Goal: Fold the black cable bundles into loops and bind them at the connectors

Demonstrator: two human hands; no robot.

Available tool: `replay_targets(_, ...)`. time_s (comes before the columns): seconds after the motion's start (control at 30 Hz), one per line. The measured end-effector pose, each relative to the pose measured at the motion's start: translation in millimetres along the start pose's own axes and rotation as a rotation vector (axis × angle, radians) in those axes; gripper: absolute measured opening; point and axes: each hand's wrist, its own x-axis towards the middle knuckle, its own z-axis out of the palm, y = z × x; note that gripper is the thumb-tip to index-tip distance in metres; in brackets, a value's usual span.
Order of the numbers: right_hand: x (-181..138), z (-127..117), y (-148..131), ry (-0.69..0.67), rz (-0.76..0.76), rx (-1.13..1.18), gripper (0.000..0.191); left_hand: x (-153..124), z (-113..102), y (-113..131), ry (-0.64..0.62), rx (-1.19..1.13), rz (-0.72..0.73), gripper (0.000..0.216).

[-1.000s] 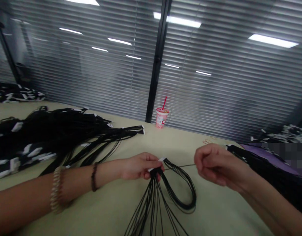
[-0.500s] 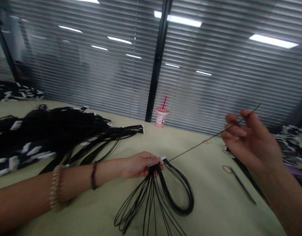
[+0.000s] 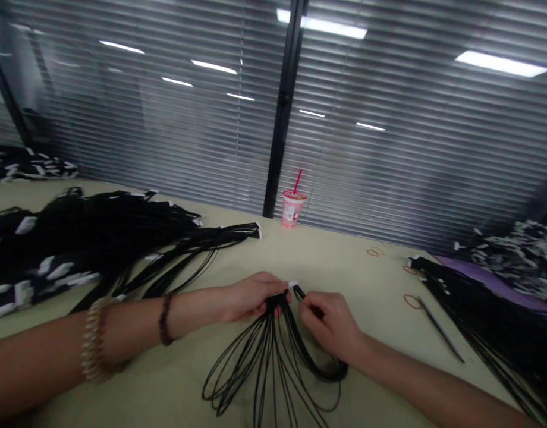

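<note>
A black wire harness [image 3: 265,351] hangs in loops in front of me, fanned out over the table. My left hand [image 3: 258,297] is closed on its black connector end, thumb on top. Just right of the thumb shows a white connector [image 3: 292,285], the other end of the looped wires. My right hand [image 3: 329,324] is closed beside that connector, its fingertips curled in at the black wires. Which wire it pinches is hidden by the fingers.
A heap of black harnesses [image 3: 99,232] covers the table's left, and another bundle [image 3: 487,321] lies right. A pink cup with a straw [image 3: 293,208] stands by the blinds. Red rubber bands [image 3: 412,302] and a thin dark tool [image 3: 440,330] lie at right.
My right hand has come down and left from holding a single wire stretched out at the upper right to beside the white connector. My left hand stays on the harness.
</note>
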Motion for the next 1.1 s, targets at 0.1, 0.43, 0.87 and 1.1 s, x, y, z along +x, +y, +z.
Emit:
replay_targets(0.1,-3.9,2.2,6.0,-0.006,-0.047,-0.076,0.02,0.8,-1.4,-0.5,-0.015,0.008,0.011,0.04)
replay_targets(0.43,-5.2,4.0,7.0,0.019,-0.06,-0.109,0.017,-0.1,-2.4,0.1,-0.022,0.03,0.004,0.043)
replay_targets(0.87,-4.1,6.2,8.7,0.029,-0.054,-0.142,0.017,0.2,-2.7,-0.6,-0.043,0.05,0.023,0.04)
replay_targets(1.1,-0.5,4.2,7.6,-0.068,-0.057,-0.193,0.015,-5.4,3.4,1.3,-0.04,0.147,0.061,0.036)
